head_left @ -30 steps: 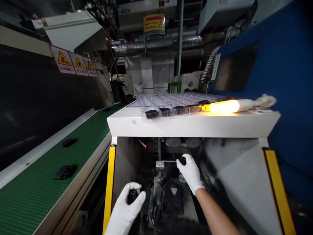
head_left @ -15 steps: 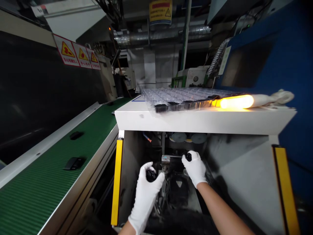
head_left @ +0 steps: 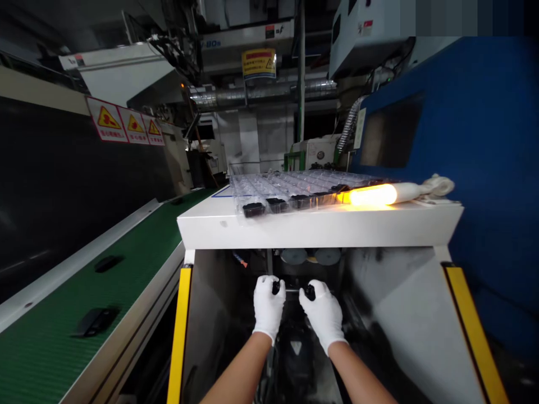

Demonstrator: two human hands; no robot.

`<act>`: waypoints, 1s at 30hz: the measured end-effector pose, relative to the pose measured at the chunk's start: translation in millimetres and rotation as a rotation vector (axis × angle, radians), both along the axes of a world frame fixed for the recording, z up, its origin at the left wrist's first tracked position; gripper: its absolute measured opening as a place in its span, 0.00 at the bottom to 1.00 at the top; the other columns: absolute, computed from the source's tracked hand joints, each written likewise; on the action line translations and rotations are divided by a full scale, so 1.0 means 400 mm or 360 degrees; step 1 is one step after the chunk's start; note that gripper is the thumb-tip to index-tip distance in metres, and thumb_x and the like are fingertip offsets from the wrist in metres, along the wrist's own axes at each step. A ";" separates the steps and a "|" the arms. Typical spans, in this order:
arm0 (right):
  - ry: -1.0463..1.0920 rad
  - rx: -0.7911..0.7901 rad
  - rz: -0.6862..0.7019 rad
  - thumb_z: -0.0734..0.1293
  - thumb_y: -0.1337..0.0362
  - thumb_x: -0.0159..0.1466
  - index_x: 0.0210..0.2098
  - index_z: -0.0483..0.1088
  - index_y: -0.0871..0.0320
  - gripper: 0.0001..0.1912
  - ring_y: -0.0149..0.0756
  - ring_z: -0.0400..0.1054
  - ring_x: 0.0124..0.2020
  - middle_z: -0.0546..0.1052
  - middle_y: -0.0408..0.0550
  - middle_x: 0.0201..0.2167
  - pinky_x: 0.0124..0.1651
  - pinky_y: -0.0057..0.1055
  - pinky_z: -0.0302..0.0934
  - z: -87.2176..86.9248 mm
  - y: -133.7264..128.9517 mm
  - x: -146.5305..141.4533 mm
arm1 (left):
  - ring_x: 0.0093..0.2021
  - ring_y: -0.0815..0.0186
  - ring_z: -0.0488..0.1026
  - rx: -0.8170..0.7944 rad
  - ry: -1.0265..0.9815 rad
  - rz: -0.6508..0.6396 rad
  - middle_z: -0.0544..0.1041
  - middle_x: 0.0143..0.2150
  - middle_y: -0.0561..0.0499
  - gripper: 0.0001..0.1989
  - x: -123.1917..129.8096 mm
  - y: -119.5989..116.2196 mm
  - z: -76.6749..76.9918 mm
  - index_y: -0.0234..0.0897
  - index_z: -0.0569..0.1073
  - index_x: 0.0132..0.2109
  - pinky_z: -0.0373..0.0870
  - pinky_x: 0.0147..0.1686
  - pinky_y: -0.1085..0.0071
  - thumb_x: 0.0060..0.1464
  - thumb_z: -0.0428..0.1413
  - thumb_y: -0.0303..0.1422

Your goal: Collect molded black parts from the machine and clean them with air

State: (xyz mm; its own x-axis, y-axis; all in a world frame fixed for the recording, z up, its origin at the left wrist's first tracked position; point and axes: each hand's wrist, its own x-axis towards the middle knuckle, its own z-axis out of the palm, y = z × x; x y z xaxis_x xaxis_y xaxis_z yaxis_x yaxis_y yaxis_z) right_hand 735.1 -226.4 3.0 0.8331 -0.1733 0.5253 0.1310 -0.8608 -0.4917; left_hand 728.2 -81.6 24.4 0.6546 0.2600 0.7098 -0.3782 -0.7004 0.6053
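My left hand (head_left: 267,308) and my right hand (head_left: 323,315), both in white gloves, reach into a machine opening side by side. The left one is shut on a small black part (head_left: 275,288). A second black part (head_left: 310,292) sits in my right fingers. A thin metal rod (head_left: 292,290) spans the short gap between them. Above the opening, a clear plastic tray (head_left: 286,193) rests on a white ledge (head_left: 311,229). Black pieces (head_left: 254,210) sit in a row along the tray's near edge.
Yellow strips (head_left: 179,342) line the opening's sides. Dark machinery lies below my hands. A green conveyor belt (head_left: 96,292) on the left carries black parts (head_left: 95,322). A glowing lamp (head_left: 373,194) lies on the ledge beside a blue machine panel (head_left: 475,140).
My left hand has risen from low in the opening to beside my right hand. The two black parts now sit close together. The camera view has also shifted.
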 end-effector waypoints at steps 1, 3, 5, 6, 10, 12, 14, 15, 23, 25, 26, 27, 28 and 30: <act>-0.0006 -0.0008 0.0001 0.62 0.56 0.63 0.40 0.70 0.56 0.12 0.36 0.70 0.30 0.77 0.48 0.38 0.34 0.31 0.55 0.000 0.000 0.001 | 0.35 0.64 0.72 0.0038 -0.0009 -0.0016 0.71 0.34 0.48 0.04 -0.001 -0.002 -0.007 0.40 0.71 0.33 0.72 0.39 0.66 0.57 0.53 0.31; -0.0012 -0.0020 -0.0005 0.62 0.56 0.63 0.40 0.70 0.56 0.12 0.36 0.70 0.30 0.77 0.48 0.38 0.34 0.32 0.55 -0.001 0.000 0.003 | 0.35 0.63 0.71 0.0112 -0.0029 -0.0046 0.71 0.32 0.49 0.07 -0.007 -0.003 -0.019 0.40 0.70 0.31 0.71 0.39 0.66 0.57 0.52 0.30; -0.0013 -0.0027 -0.0016 0.62 0.56 0.63 0.41 0.70 0.56 0.12 0.36 0.70 0.30 0.77 0.48 0.38 0.34 0.32 0.54 -0.002 0.000 0.004 | 0.35 0.63 0.71 0.0160 -0.0043 -0.0049 0.71 0.31 0.49 0.08 -0.010 -0.003 -0.029 0.40 0.70 0.29 0.70 0.40 0.65 0.57 0.52 0.29; -0.0013 -0.0031 -0.0019 0.62 0.56 0.63 0.41 0.70 0.56 0.12 0.36 0.70 0.30 0.77 0.48 0.38 0.34 0.32 0.54 -0.002 0.000 0.004 | 0.35 0.63 0.71 0.0166 -0.0045 -0.0029 0.71 0.31 0.49 0.08 -0.010 -0.004 -0.032 0.40 0.70 0.29 0.70 0.40 0.65 0.57 0.52 0.29; -0.0017 -0.0039 -0.0002 0.63 0.57 0.62 0.41 0.70 0.56 0.11 0.36 0.70 0.30 0.77 0.47 0.37 0.35 0.31 0.54 -0.004 -0.003 0.007 | 0.35 0.63 0.71 0.0124 -0.0028 0.0098 0.71 0.34 0.47 0.05 0.001 -0.011 -0.032 0.39 0.71 0.33 0.70 0.38 0.66 0.58 0.52 0.30; -0.0025 -0.0034 0.0005 0.63 0.57 0.62 0.40 0.70 0.56 0.11 0.36 0.70 0.30 0.77 0.47 0.37 0.34 0.31 0.54 -0.004 -0.004 0.008 | 0.35 0.64 0.72 0.0114 -0.0020 0.0118 0.72 0.34 0.48 0.04 0.007 -0.011 -0.028 0.39 0.71 0.34 0.71 0.38 0.67 0.57 0.53 0.30; -0.0036 -0.0026 0.0008 0.63 0.57 0.62 0.40 0.70 0.56 0.11 0.36 0.70 0.30 0.77 0.47 0.37 0.34 0.31 0.54 -0.005 -0.005 0.009 | 0.35 0.64 0.73 0.0101 -0.0017 0.0135 0.72 0.34 0.48 0.03 0.012 -0.009 -0.026 0.39 0.71 0.34 0.71 0.38 0.68 0.57 0.54 0.31; -0.0041 -0.0023 0.0011 0.63 0.57 0.62 0.40 0.70 0.56 0.11 0.36 0.70 0.30 0.77 0.47 0.37 0.34 0.32 0.54 -0.006 -0.005 0.010 | 0.34 0.64 0.72 0.0088 -0.0017 0.0154 0.72 0.34 0.48 0.03 0.015 -0.006 -0.026 0.39 0.71 0.34 0.71 0.37 0.68 0.57 0.54 0.31; -0.0061 0.0013 0.0019 0.63 0.57 0.62 0.40 0.70 0.56 0.12 0.37 0.70 0.32 0.76 0.48 0.38 0.36 0.32 0.55 -0.009 -0.006 0.010 | 0.35 0.65 0.72 0.0083 -0.0052 0.0153 0.71 0.34 0.49 0.04 0.033 0.013 -0.059 0.37 0.69 0.36 0.71 0.39 0.69 0.56 0.55 0.33; -0.0056 0.0020 0.0017 0.64 0.57 0.62 0.41 0.70 0.56 0.12 0.37 0.69 0.32 0.77 0.48 0.38 0.36 0.32 0.55 -0.008 -0.006 0.009 | 0.35 0.65 0.72 0.0093 -0.0059 0.0164 0.71 0.34 0.49 0.04 0.037 0.014 -0.067 0.37 0.69 0.35 0.71 0.38 0.68 0.56 0.55 0.33; -0.0054 0.0023 0.0013 0.64 0.57 0.62 0.41 0.70 0.56 0.12 0.37 0.69 0.32 0.76 0.48 0.39 0.36 0.32 0.55 -0.009 -0.006 0.009 | 0.35 0.65 0.72 0.0099 -0.0054 0.0170 0.72 0.34 0.49 0.04 0.038 0.014 -0.070 0.37 0.70 0.35 0.70 0.38 0.68 0.55 0.55 0.33; -0.0053 0.0027 0.0007 0.64 0.57 0.62 0.41 0.70 0.56 0.12 0.37 0.69 0.32 0.76 0.48 0.39 0.36 0.32 0.55 -0.010 -0.005 0.009 | 0.35 0.64 0.72 0.0103 -0.0042 0.0177 0.72 0.34 0.48 0.04 0.039 0.014 -0.072 0.37 0.70 0.35 0.70 0.37 0.68 0.55 0.55 0.33; -0.0052 0.0032 -0.0001 0.63 0.57 0.62 0.40 0.70 0.56 0.12 0.37 0.69 0.32 0.76 0.49 0.39 0.37 0.32 0.55 -0.012 -0.004 0.010 | 0.34 0.64 0.72 0.0100 -0.0024 0.0188 0.72 0.34 0.48 0.04 0.039 0.013 -0.073 0.37 0.70 0.36 0.70 0.36 0.68 0.55 0.55 0.33; -0.0047 0.0051 -0.0020 0.63 0.57 0.62 0.40 0.71 0.57 0.12 0.37 0.69 0.33 0.76 0.49 0.39 0.38 0.32 0.56 -0.016 0.001 0.013 | 0.34 0.64 0.72 0.0077 0.0026 0.0218 0.72 0.35 0.48 0.05 0.036 0.009 -0.075 0.37 0.71 0.36 0.69 0.35 0.69 0.56 0.55 0.34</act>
